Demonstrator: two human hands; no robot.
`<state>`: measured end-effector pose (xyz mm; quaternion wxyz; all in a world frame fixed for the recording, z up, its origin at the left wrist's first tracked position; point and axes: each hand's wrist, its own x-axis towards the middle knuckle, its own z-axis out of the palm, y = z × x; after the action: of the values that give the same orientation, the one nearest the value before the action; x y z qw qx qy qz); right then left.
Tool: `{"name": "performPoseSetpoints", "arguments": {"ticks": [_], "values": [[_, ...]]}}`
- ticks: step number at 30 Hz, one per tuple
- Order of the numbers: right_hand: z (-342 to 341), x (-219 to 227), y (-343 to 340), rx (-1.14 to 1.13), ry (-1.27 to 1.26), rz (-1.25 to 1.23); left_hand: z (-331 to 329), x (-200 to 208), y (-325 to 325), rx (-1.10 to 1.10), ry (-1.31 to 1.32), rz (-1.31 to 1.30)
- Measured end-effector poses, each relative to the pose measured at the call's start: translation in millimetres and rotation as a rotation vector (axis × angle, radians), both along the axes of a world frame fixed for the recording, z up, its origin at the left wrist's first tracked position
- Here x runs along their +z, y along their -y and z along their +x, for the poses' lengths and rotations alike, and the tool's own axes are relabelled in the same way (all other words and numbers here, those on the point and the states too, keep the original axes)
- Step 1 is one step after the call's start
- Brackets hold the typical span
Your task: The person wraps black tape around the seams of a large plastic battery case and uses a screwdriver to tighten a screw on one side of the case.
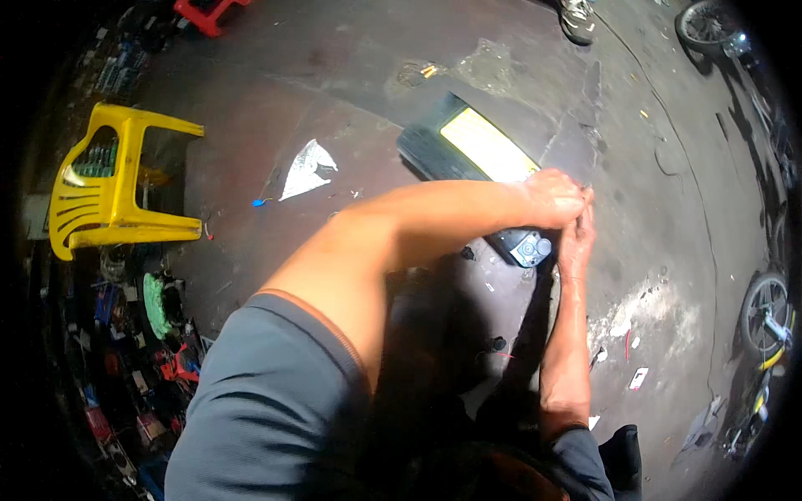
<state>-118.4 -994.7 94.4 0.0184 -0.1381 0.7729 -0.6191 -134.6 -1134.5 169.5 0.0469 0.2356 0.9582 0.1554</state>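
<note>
A long black box (434, 144) with a bright yellow-edged label (489, 146) lies on the floor ahead of me, slanting from far left to near right. At its near end sits a grey fitting with a round part (530, 249). My left forearm crosses over the box. My left hand (554, 199) is closed at the box's right edge, its fingers bunched against those of my right hand (576, 234). The right hand is closed too, its fingertips meeting the left's just above the grey fitting. Whatever they pinch is hidden by the fingers.
A yellow plastic chair (125, 179) lies on its side at the left, with cluttered parts and tools below it. White scrap (307, 169) and small litter dot the floor. A cable (689, 159) runs along the right. Wheels (767, 313) and a person's shoe (578, 20) show at the edges.
</note>
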Motion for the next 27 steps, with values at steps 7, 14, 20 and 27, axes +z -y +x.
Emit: {"name": "performPoseSetpoints", "arguments": {"ticks": [7,14,20,27], "values": [[-9,-18,4,-0.148,0.032,-0.103,-11,30,6,-0.063,-0.028,-0.071],[-6,27,-2,0.051,0.108,0.037,-14,30,10,-0.053,0.077,-0.005],[-11,-2,-1,-0.083,0.178,-0.207,-14,43,1,-0.048,0.043,-0.084],[-11,-5,10,-0.030,-0.055,-0.018,-12,31,1,-0.059,0.028,-0.070]]}}
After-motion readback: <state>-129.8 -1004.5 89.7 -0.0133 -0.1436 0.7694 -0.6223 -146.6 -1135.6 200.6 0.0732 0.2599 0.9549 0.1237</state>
